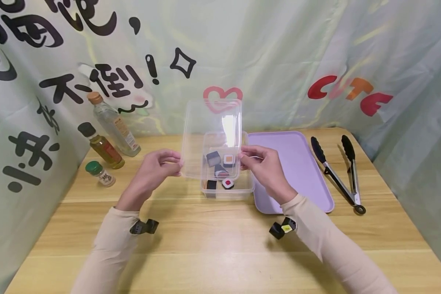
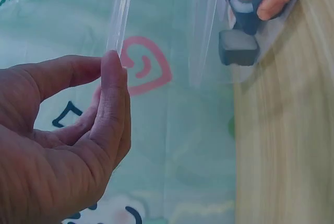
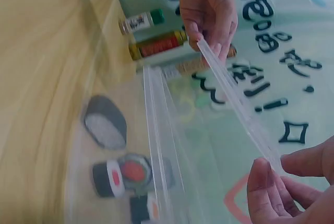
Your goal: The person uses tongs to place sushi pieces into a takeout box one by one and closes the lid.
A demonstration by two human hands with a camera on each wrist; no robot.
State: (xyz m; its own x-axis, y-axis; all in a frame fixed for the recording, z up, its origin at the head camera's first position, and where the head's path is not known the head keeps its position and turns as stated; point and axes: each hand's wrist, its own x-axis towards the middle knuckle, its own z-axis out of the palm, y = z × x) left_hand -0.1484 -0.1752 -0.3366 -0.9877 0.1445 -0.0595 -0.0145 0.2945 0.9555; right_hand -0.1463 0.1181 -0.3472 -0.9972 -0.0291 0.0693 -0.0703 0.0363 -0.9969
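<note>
Both hands hold a clear plastic lid (image 1: 206,122), raised and tilted above a clear plastic box (image 1: 242,190). The left hand (image 1: 156,169) pinches its left edge between thumb and fingers, and the right hand (image 1: 262,169) pinches the right edge. In the left wrist view the lid edge (image 2: 121,15) runs up from the fingertips. Inside the box lie several sushi pieces, among them a round roll with a red centre (image 1: 228,183) and one with an orange square (image 1: 228,159). Through the see-through lid, part of the box and sushi shows.
A purple tray (image 1: 294,179) lies right of the box, with black-tipped metal tongs (image 1: 339,185) beyond it. At the left stand a tall clear bottle (image 1: 115,124), an amber oil bottle (image 1: 104,149) and a green-capped jar (image 1: 101,173). A printed cloth (image 1: 272,61) hangs behind the table.
</note>
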